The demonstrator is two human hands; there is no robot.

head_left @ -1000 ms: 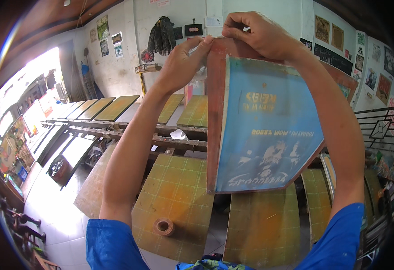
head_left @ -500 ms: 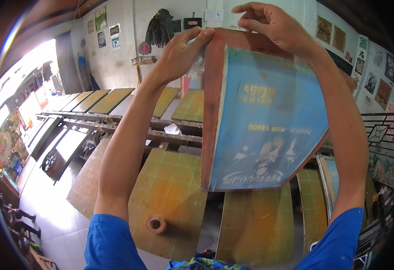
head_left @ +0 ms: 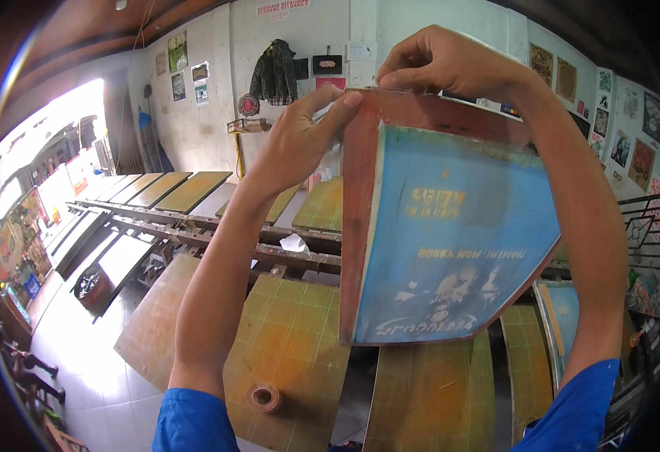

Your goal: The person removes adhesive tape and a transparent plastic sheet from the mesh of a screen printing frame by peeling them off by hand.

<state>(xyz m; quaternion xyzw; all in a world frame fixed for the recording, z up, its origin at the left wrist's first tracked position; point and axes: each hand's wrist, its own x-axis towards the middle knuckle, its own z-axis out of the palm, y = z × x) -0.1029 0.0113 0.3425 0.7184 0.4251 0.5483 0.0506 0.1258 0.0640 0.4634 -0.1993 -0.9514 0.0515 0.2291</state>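
Upright in front of me is a silkscreen frame (head_left: 358, 226) with reddish-brown wooden sides and blue mesh, on which pale upside-down lettering and a figure show. My left hand (head_left: 303, 139) grips its upper left corner, thumb on the near face and the other fingers behind. At the top edge, my right hand (head_left: 450, 64) has thumb and index finger pinched together just above the wood. Whatever sits between those fingertips is too small to make out. Below the frame lie flat, olive-yellow gridded printing boards (head_left: 292, 339), one bearing a brown tape roll (head_left: 251, 399).
A long dark rail (head_left: 315, 261) runs behind the near boards, with crumpled white paper (head_left: 294, 242) on it. More boards (head_left: 193, 191) line its far side. Another blue screen (head_left: 563, 309) leans at the right. A dark bin (head_left: 92, 286) stands at left.
My right hand's fingers, raised and apart before, have come down and left to pinch at the frame's top edge. The whole view has tilted up slightly. My left hand keeps its grip.
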